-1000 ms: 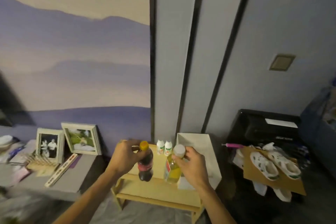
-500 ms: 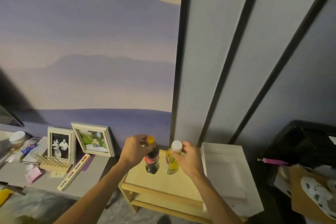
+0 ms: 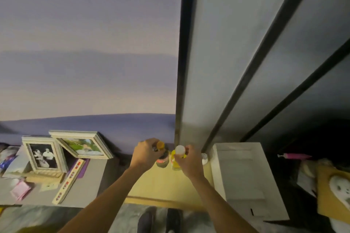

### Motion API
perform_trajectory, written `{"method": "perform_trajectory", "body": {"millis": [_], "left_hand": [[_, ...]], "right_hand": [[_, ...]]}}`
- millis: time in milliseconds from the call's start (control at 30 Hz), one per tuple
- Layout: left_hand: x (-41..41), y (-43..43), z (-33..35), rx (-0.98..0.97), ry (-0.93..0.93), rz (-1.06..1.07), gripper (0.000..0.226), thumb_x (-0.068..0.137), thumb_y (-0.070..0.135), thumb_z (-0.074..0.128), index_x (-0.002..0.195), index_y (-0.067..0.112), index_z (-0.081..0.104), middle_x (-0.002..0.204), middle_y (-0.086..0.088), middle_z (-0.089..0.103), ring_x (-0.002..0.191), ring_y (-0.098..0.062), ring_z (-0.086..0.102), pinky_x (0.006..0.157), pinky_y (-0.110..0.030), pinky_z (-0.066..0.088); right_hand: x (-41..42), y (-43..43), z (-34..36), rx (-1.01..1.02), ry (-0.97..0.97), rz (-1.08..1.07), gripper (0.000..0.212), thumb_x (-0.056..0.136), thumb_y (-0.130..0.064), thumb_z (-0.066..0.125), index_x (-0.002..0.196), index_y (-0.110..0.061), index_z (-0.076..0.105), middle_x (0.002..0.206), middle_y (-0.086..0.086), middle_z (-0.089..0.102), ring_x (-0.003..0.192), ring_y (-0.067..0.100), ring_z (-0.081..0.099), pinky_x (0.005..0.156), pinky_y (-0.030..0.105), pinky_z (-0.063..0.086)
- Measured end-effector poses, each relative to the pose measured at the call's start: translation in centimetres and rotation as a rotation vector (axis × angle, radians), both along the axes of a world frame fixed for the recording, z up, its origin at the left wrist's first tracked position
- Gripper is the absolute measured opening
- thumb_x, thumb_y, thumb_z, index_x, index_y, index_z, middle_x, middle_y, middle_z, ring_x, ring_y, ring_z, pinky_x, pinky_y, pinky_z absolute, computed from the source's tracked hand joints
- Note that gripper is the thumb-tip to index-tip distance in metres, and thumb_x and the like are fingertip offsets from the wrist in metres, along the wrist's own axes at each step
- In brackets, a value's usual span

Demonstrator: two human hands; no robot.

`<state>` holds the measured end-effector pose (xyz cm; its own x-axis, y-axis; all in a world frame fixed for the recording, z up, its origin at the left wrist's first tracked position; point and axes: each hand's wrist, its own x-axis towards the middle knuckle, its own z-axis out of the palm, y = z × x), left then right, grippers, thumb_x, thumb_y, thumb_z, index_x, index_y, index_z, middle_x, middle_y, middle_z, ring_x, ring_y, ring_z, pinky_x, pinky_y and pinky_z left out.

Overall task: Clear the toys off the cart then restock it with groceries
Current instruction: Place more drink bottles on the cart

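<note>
Restocking under way: a person stands over a wooden cart (image 3: 161,185) set against the wall, with a low grey table (image 3: 94,179) on its left and a white box (image 3: 240,176) touching its right side. Two frames (image 3: 43,155) lean at the back of the table. No toys show on the visible part of the cart's top.

The left hand (image 3: 145,154) has its fingers curled round the neck of a cola bottle (image 3: 163,160), just under the orange cap. The right hand (image 3: 189,161) has its fingers wrapped round a yellow bottle (image 3: 176,163) below its white cap. Both bottles are upright and just beside each other at the back of the cart's top. Whether their bases already rest on the wood cannot be told. A small white bottle (image 3: 204,158) stands near the back right corner, partly hidden by the right hand.

The step in hand looks like placing the two drinks. The next move likely calls for seating both bases flat, then easing the fingers off without knocking one bottle into the other or into the small one
</note>
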<state>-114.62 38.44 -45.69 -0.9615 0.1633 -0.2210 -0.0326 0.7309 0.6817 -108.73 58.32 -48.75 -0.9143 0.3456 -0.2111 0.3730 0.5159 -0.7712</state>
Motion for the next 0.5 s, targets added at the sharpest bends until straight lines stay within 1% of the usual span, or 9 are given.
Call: {"method": "perform_trajectory", "body": {"millis": [67, 133, 167, 200, 267, 300, 367, 433, 500], "left_hand": [[-0.8, 0.1, -1.5, -0.023, -0.012, -0.013, 0.018, 0.078, 0.051, 0.076, 0.092, 0.039, 0.071, 0.086, 0.019, 0.073, 0.081, -0.006, 0.07, 0.076, -0.038, 0.062], [-1.2, 0.6, -1.6, -0.025, -0.023, -0.038, 0.01, 0.084, 0.04, 0.08, 0.087, 0.036, 0.071, 0.084, 0.018, 0.073, 0.08, -0.004, 0.069, 0.072, -0.032, 0.06], [-1.4, 0.8, -1.5, -0.021, -0.027, -0.053, 0.011, 0.087, 0.032, 0.082, 0.086, 0.035, 0.071, 0.084, 0.017, 0.072, 0.079, -0.003, 0.068, 0.07, -0.027, 0.057], [-1.6, 0.9, -1.7, -0.009, -0.035, -0.056, 0.012, 0.088, 0.027, 0.082, 0.088, 0.033, 0.072, 0.084, 0.016, 0.072, 0.078, -0.003, 0.067, 0.069, -0.026, 0.056], [-1.9, 0.9, -2.3, -0.005, -0.042, -0.048, 0.011, 0.087, 0.023, 0.083, 0.094, 0.027, 0.076, 0.088, 0.013, 0.074, 0.08, -0.006, 0.068, 0.073, -0.034, 0.061], [-2.1, 0.7, -2.7, -0.002, -0.046, -0.04, 0.015, 0.085, 0.021, 0.084, 0.098, 0.025, 0.078, 0.091, 0.011, 0.075, 0.082, -0.009, 0.07, 0.077, -0.038, 0.062], [-2.1, 0.7, -3.0, 0.017, -0.039, -0.021, 0.022, 0.083, 0.018, 0.087, 0.103, 0.021, 0.078, 0.092, 0.011, 0.074, 0.085, -0.013, 0.071, 0.079, -0.037, 0.063], [-2.0, 0.7, -3.2, 0.037, -0.023, -0.022, 0.025, 0.082, 0.018, 0.089, 0.104, 0.022, 0.078, 0.091, 0.016, 0.071, 0.087, -0.012, 0.071, 0.08, -0.035, 0.062], [-1.9, 0.7, -3.3, 0.054, -0.015, -0.021, 0.027, 0.082, 0.021, 0.089, 0.105, 0.025, 0.076, 0.092, 0.017, 0.07, 0.088, -0.012, 0.071, 0.081, -0.035, 0.063]], "right_hand": [[-0.3, -0.6, -1.8, -0.009, -0.041, -0.02, 0.037, 0.081, -0.037, 0.089, 0.101, -0.022, 0.062, 0.091, -0.004, 0.068, 0.085, 0.016, 0.066, 0.073, 0.035, 0.055], [-0.7, -1.2, -3.1, -0.001, -0.06, -0.04, 0.037, 0.082, -0.037, 0.088, 0.105, -0.021, 0.064, 0.097, -0.002, 0.073, 0.092, 0.019, 0.07, 0.079, 0.042, 0.059], [-0.9, -1.5, -3.7, 0.012, -0.07, -0.049, 0.038, 0.082, -0.038, 0.088, 0.107, -0.022, 0.065, 0.099, -0.001, 0.074, 0.093, 0.02, 0.071, 0.08, 0.043, 0.06], [-1.0, -1.7, -4.0, 0.019, -0.073, -0.058, 0.039, 0.081, -0.038, 0.089, 0.108, -0.022, 0.065, 0.1, -0.001, 0.075, 0.094, 0.02, 0.072, 0.08, 0.042, 0.06], [-1.3, -1.9, -4.6, 0.015, -0.067, -0.078, 0.038, 0.082, -0.035, 0.09, 0.11, -0.02, 0.067, 0.103, -0.001, 0.077, 0.097, 0.018, 0.072, 0.08, 0.035, 0.059], [-1.4, -2.0, -4.6, 0.007, -0.064, -0.083, 0.038, 0.082, -0.033, 0.09, 0.111, -0.019, 0.068, 0.105, -0.001, 0.077, 0.097, 0.016, 0.071, 0.08, 0.031, 0.057], [-1.8, -2.1, -4.6, 0.003, -0.063, -0.083, 0.037, 0.085, -0.031, 0.088, 0.113, -0.017, 0.069, 0.106, -0.001, 0.077, 0.097, 0.012, 0.07, 0.077, 0.021, 0.051], [-2.2, -2.3, -4.5, -0.006, -0.062, -0.076, 0.036, 0.088, -0.03, 0.086, 0.116, -0.015, 0.069, 0.107, -0.001, 0.078, 0.097, 0.011, 0.071, 0.073, 0.012, 0.047], [-2.6, -2.5, -4.7, 0.001, -0.043, -0.072, 0.036, 0.089, -0.032, 0.084, 0.117, -0.015, 0.068, 0.107, -0.002, 0.078, 0.098, 0.012, 0.073, 0.075, 0.01, 0.048]]}}
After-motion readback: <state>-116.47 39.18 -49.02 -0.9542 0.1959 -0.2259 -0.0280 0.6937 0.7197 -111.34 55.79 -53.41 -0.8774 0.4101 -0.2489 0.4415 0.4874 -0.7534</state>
